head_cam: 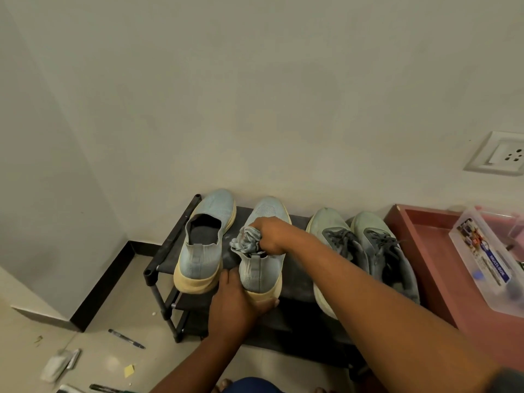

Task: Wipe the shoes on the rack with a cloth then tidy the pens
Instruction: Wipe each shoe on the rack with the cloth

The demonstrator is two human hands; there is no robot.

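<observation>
Cloth [246, 240], grey and bunched, is gripped in the right hand [270, 236], whose fingers are curled tightly around it; the wad sticks out to the left of the knuckles and is pressed against the collar of a light-blue slip-on shoe [262, 268]. The heel of that shoe is held by the left hand [236, 303], the thumb laid against its left side and the fingers wrapped under the cream sole, so the heel sits clamped between them. A matching slip-on [204, 242] stands just beside it on the left, on the top shelf of a black shoe rack [161, 260] set against the wall. A pair of pale green laced sneakers [365, 251] is placed to the right on the same shelf, partly covered by the right forearm. One pen [126, 338] lies on the floor, left of the rack, well apart from both hands. A clear plastic box [489, 260] rests on a pink surface [425, 251] at the right.
</observation>
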